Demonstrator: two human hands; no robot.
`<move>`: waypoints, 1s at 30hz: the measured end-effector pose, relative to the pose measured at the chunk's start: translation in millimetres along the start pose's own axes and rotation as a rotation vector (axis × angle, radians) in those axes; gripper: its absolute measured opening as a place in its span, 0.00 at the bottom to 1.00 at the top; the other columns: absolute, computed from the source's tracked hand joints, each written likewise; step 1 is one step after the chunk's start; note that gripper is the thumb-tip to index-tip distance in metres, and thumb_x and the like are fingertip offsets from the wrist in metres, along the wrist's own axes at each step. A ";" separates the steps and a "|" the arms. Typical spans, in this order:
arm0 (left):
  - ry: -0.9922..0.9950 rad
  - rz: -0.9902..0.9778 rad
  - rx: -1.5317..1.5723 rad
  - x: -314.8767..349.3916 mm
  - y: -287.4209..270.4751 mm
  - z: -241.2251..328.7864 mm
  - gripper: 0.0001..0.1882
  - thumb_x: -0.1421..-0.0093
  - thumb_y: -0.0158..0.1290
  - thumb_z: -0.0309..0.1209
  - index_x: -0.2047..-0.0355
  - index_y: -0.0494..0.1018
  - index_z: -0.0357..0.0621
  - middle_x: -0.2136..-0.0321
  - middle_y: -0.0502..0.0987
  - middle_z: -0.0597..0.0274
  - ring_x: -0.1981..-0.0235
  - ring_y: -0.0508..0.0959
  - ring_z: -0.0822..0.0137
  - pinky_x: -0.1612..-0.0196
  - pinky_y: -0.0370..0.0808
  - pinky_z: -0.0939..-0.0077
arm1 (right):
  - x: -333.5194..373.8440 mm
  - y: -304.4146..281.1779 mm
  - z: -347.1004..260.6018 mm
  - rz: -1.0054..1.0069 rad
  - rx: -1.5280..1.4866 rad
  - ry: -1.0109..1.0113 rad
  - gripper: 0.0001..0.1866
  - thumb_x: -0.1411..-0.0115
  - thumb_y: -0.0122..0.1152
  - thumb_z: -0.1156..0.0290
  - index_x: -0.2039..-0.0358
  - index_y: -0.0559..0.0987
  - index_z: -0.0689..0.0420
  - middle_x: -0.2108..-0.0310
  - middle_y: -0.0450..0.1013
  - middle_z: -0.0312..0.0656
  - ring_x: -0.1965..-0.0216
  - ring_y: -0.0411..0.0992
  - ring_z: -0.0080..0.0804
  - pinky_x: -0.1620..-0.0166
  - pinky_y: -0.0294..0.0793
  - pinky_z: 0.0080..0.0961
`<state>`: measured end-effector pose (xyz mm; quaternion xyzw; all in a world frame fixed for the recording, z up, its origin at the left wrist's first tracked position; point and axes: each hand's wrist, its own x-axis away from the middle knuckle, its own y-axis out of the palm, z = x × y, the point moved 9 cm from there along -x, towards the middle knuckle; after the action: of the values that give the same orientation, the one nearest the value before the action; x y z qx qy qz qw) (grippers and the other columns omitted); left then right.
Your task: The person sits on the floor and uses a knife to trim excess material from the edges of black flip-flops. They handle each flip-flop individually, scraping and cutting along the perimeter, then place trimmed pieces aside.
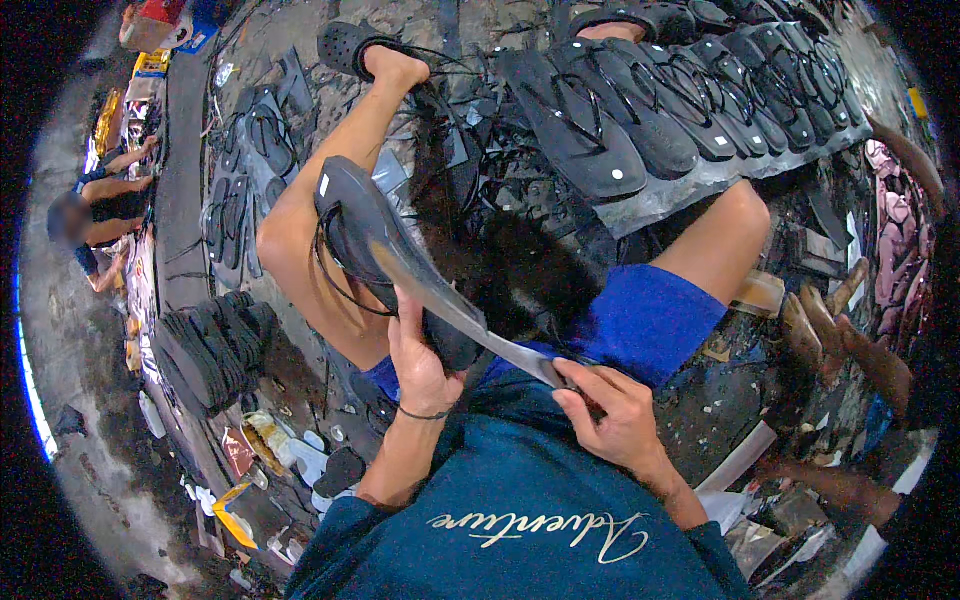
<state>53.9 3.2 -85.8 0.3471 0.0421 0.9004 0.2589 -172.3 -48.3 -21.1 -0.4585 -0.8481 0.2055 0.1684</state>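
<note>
My left hand (425,365) grips a black flip-flop (345,205) from below, its fingers and thumb wrapped round the sole. The flip-flop is tilted, and its thin black strap hangs at its left side. From its edge, a long dark grey rubber strip (475,325) runs down to the right. How far this strip is joined to the sole is hard to make out. My right hand (608,412) is closed on the strip's lower right end, pinching it between thumb and fingers. Both hands are above my lap, in front of the teal shirt.
Several black flip-flops (690,115) lie in a row on a grey sheet (650,208) at upper right. More flip-flops (228,222) lie on the floor to the left, above a stack of dark soles (212,350). Rubber scraps litter the floor. Another person (100,215) sits far left.
</note>
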 end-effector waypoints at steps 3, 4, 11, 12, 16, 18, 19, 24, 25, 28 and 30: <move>-0.034 -0.210 0.007 -6.0 -14.3 -8.6 0.21 0.28 0.39 0.48 0.51 0.73 0.47 0.65 0.79 0.64 0.63 0.80 0.64 0.59 0.79 0.67 | -12.7 12.3 -8.9 -0.039 -0.047 0.019 0.17 0.42 0.68 0.63 0.53 0.82 0.53 0.70 0.79 0.45 0.76 0.76 0.37 0.72 0.77 0.31; -0.014 -0.135 0.013 -5.2 -14.0 -5.8 0.22 0.27 0.38 0.48 0.52 0.73 0.45 0.65 0.79 0.65 0.65 0.79 0.65 0.59 0.78 0.68 | -17.8 15.3 -14.0 -0.034 -0.047 0.008 0.17 0.42 0.67 0.63 0.53 0.82 0.53 0.71 0.79 0.45 0.76 0.76 0.38 0.73 0.77 0.31; 0.053 -0.171 0.021 -12.5 -12.3 -1.5 0.24 0.27 0.39 0.48 0.53 0.72 0.40 0.65 0.78 0.63 0.66 0.77 0.67 0.59 0.75 0.71 | -56.1 33.3 -42.5 -0.011 -0.054 -0.103 0.18 0.41 0.67 0.63 0.52 0.80 0.54 0.75 0.76 0.44 0.77 0.76 0.40 0.74 0.76 0.35; 0.067 -0.167 0.029 -16.5 -18.5 -5.0 0.24 0.27 0.40 0.48 0.54 0.73 0.38 0.63 0.78 0.61 0.64 0.78 0.66 0.57 0.76 0.71 | -60.4 36.2 -42.3 -0.037 -0.064 -0.094 0.18 0.41 0.67 0.63 0.52 0.80 0.54 0.75 0.75 0.44 0.77 0.75 0.40 0.74 0.76 0.35; 0.074 -0.056 -0.021 -11.9 -23.8 2.4 0.24 0.27 0.40 0.45 0.53 0.73 0.35 0.61 0.79 0.61 0.60 0.78 0.68 0.54 0.75 0.73 | -41.6 35.7 -34.7 -0.035 -0.053 -0.050 0.17 0.41 0.67 0.62 0.52 0.81 0.54 0.75 0.76 0.45 0.78 0.76 0.40 0.74 0.76 0.34; 0.012 -0.051 0.031 -9.9 -25.4 2.3 0.23 0.27 0.40 0.45 0.54 0.74 0.35 0.61 0.79 0.61 0.60 0.78 0.69 0.55 0.75 0.73 | -18.1 24.0 -15.6 -0.108 -0.074 0.035 0.16 0.40 0.66 0.62 0.53 0.81 0.54 0.74 0.77 0.45 0.78 0.76 0.40 0.74 0.76 0.33; -0.026 -0.059 0.057 -9.1 -23.9 0.2 0.23 0.27 0.40 0.45 0.54 0.74 0.35 0.62 0.79 0.61 0.61 0.78 0.69 0.55 0.75 0.73 | -13.2 19.8 -10.0 -0.134 -0.079 0.084 0.16 0.40 0.66 0.62 0.53 0.81 0.54 0.74 0.77 0.45 0.78 0.76 0.40 0.74 0.76 0.33; -0.055 -0.102 -0.042 3.3 -15.5 6.1 0.20 0.29 0.43 0.51 0.59 0.74 0.48 0.77 0.77 0.68 0.79 0.78 0.73 0.80 0.76 0.79 | -55.0 51.9 -14.2 -0.142 -0.152 0.031 0.16 0.40 0.65 0.62 0.53 0.81 0.53 0.74 0.77 0.45 0.77 0.76 0.40 0.73 0.77 0.33; -0.058 -0.127 -0.052 4.9 -8.4 11.5 0.20 0.29 0.43 0.51 0.61 0.74 0.49 0.78 0.77 0.68 0.80 0.77 0.74 0.82 0.74 0.80 | -63.5 53.2 -20.2 -0.098 -0.146 -0.014 0.16 0.40 0.65 0.65 0.52 0.81 0.55 0.74 0.77 0.45 0.78 0.75 0.38 0.73 0.76 0.31; -0.063 -0.158 0.007 9.5 -3.9 14.0 0.20 0.30 0.44 0.51 0.63 0.74 0.48 0.79 0.76 0.68 0.82 0.75 0.76 0.84 0.74 0.82 | -83.5 72.1 -23.5 -0.007 -0.072 -0.140 0.20 0.43 0.66 0.75 0.49 0.79 0.56 0.70 0.77 0.44 0.77 0.75 0.33 0.72 0.75 0.27; -0.078 -0.116 0.054 11.8 2.9 17.7 0.21 0.30 0.45 0.52 0.63 0.74 0.47 0.77 0.76 0.67 0.80 0.74 0.77 0.84 0.73 0.85 | -100.7 77.6 -30.6 0.083 -0.042 -0.213 0.21 0.45 0.66 0.76 0.48 0.79 0.55 0.68 0.77 0.43 0.75 0.76 0.33 0.72 0.75 0.27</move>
<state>56.7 4.6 -64.5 0.3859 0.0763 0.8681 0.3027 -50.2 -89.2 -43.7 -0.4722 -0.8456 0.2417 0.0592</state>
